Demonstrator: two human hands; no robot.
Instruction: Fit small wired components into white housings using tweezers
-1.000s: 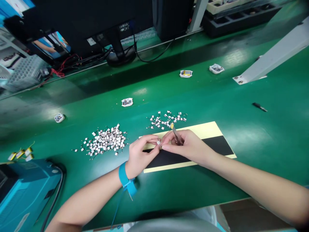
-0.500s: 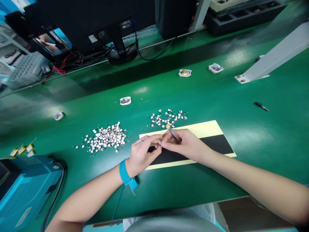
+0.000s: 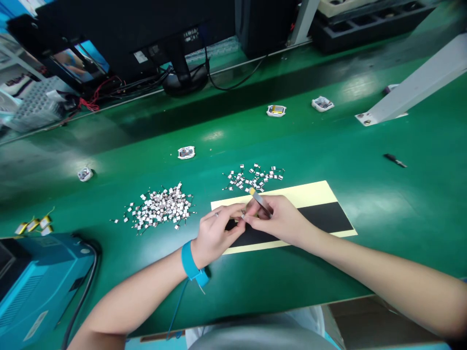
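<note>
In the centre of the frame, the left hand [image 3: 219,230] and the right hand [image 3: 279,216] meet over a cream sheet [image 3: 317,191] with a black strip [image 3: 326,218] along it. Between their fingertips is a small pale part [image 3: 243,216], mostly hidden by the fingers. The left hand is nearly closed, thumb and finger pinched at that part. The right hand is curled, thumb and finger together at the same spot, and it also holds tweezers [image 3: 260,200], whose yellow-marked end points toward the upper left; their other end is hidden in the hand. A blue wristband [image 3: 188,261] circles the left wrist.

Just beyond the sheet's far edge, a small cluster of white parts [image 3: 251,178] lies on the green bench [image 3: 146,160]. Left of centre is a larger heap of white parts [image 3: 162,209]. Farther back, four white cases [image 3: 186,152] sit well apart from one another in a loose row. At the right of the frame lies a small black tool [image 3: 394,160], and a blue machine [image 3: 40,291] fills the lower left corner.
</note>
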